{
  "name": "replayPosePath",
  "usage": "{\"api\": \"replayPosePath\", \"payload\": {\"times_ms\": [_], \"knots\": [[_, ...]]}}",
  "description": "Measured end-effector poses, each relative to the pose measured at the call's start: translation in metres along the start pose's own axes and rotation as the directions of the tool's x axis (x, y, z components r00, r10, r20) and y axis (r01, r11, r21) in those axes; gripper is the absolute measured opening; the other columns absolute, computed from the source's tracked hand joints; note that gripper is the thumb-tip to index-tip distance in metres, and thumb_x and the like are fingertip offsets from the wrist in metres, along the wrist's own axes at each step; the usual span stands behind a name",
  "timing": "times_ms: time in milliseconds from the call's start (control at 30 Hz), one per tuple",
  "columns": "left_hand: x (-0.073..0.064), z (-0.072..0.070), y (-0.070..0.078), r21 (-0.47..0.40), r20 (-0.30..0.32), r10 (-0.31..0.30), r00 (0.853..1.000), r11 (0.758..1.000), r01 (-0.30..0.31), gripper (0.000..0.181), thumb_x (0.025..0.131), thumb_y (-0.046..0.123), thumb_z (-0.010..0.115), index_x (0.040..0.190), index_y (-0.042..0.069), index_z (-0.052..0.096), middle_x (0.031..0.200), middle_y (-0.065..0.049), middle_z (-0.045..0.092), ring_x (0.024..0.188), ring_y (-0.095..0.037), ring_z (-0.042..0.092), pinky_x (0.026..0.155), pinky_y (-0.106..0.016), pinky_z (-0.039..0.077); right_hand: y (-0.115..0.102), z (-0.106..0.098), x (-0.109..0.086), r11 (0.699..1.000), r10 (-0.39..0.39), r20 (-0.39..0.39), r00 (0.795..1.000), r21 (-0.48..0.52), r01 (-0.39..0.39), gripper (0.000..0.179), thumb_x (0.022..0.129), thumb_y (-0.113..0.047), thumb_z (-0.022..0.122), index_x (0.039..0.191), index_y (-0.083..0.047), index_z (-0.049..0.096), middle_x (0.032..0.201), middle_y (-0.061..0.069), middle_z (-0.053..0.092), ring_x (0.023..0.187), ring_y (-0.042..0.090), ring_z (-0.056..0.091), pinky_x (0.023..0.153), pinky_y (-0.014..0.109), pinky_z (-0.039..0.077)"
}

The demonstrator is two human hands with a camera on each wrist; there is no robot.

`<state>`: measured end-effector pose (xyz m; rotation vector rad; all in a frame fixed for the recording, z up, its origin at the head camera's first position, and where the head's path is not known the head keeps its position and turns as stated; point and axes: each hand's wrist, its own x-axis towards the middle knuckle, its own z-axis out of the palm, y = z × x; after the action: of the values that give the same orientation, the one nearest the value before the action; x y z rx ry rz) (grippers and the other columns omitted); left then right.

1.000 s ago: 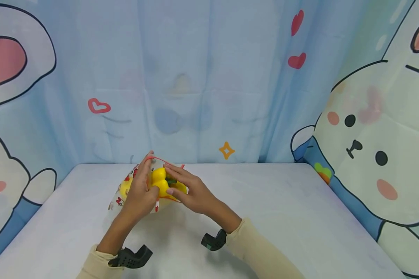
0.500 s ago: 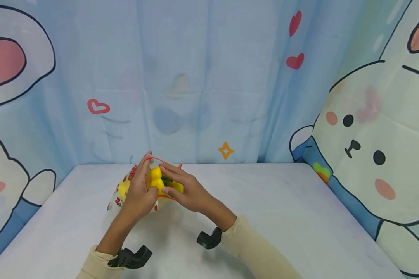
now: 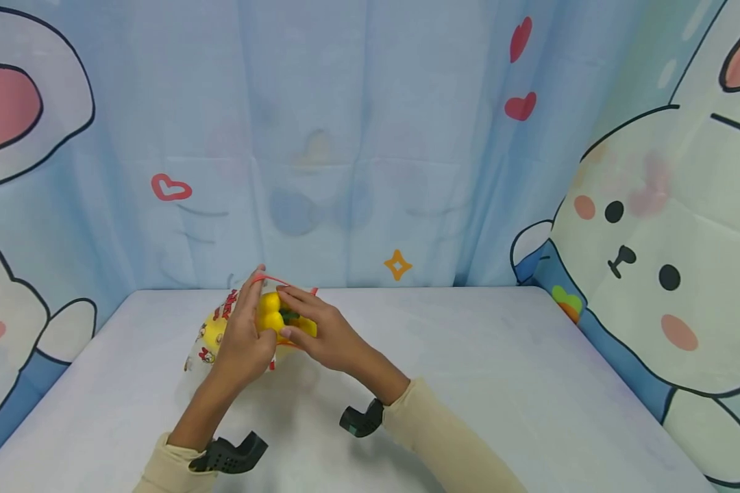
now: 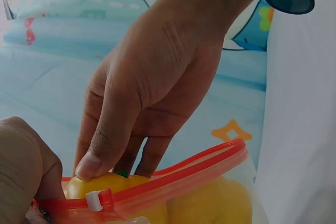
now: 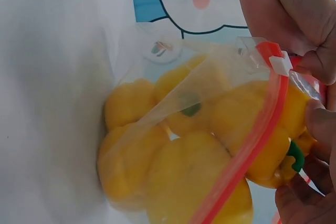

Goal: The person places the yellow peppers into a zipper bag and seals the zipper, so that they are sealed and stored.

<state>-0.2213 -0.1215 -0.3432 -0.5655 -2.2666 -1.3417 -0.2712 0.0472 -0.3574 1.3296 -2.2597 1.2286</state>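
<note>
A clear zip bag (image 3: 192, 357) with red zipper edges and small printed figures sits at the left of the table, mouth open toward the right. Several yellow bell peppers (image 5: 128, 166) show through its plastic in the right wrist view. My left hand (image 3: 247, 346) holds the bag's mouth, thumb at the near rim and fingers along the far side. In my right hand (image 3: 328, 335) is another yellow bell pepper (image 5: 268, 163), green stem outward, partly inside the mouth. Thumb and fingertips grip it around the stem end. A white slider (image 4: 94, 201) sits on the zipper near my left hand.
The white table (image 3: 530, 383) extends to the right and front of the bag. Behind it hangs a light blue curtain (image 3: 370, 171) with printed rabbits, hearts and a star. Each wrist carries a black camera mount (image 3: 231, 454).
My right hand and the bell pepper have shifted slightly left, the pepper moving deeper into the bag's mouth. The left hand keeps its hold, drifting a little left with the bag.
</note>
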Motion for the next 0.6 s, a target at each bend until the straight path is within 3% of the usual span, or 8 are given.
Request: {"api": "replayPosePath", "payload": {"times_ms": [233,367,467,600], "knots": [[0.0,-0.001,-0.001,0.001,-0.005,0.0,1.0,1.0,0.0,0.083,0.076,-0.02,0.051,0.152,-0.004,0.021,0.161,-0.004,0.013,0.144,-0.026,0.021,0.1,-0.036,0.04,0.002,0.009,0.0,1.0,0.018,-0.117,0.993,0.01,-0.017,0.054,0.093,-0.014,0.064,0.142,0.0,0.047,0.147,0.01,0.045,0.133,0.02,0.043,0.1,0.027,0.042],[0.001,-0.006,-0.002,-0.027,-0.025,-0.05,0.998,0.998,0.049,0.083,0.079,-0.018,0.05,0.153,-0.002,0.018,0.161,-0.002,0.012,0.142,-0.026,0.023,0.094,-0.033,0.046,0.0,0.014,-0.001,1.0,0.011,-0.19,0.982,0.008,-0.01,0.053,0.09,-0.014,0.069,0.139,-0.001,0.052,0.143,0.008,0.049,0.131,0.017,0.046,0.1,0.027,0.041],[0.002,-0.011,-0.003,-0.054,-0.046,-0.093,0.995,0.994,0.091,0.082,0.081,-0.016,0.049,0.155,0.002,0.018,0.161,0.002,0.011,0.137,-0.027,0.028,0.084,-0.023,0.052,-0.001,0.015,-0.002,0.999,-0.014,-0.203,0.979,0.03,0.021,0.053,0.087,-0.012,0.071,0.136,-0.001,0.055,0.143,0.008,0.049,0.132,0.016,0.045,0.101,0.028,0.041],[0.004,-0.017,-0.002,-0.095,-0.074,-0.106,0.992,0.991,0.099,0.081,0.082,-0.015,0.047,0.155,0.005,0.019,0.16,0.003,0.015,0.127,-0.03,0.037,0.067,-0.015,0.051,-0.002,0.012,-0.002,0.995,-0.085,-0.186,0.979,0.033,0.093,0.054,0.086,-0.009,0.072,0.136,0.001,0.054,0.144,0.012,0.049,0.134,0.017,0.042,0.103,0.03,0.04]]}}
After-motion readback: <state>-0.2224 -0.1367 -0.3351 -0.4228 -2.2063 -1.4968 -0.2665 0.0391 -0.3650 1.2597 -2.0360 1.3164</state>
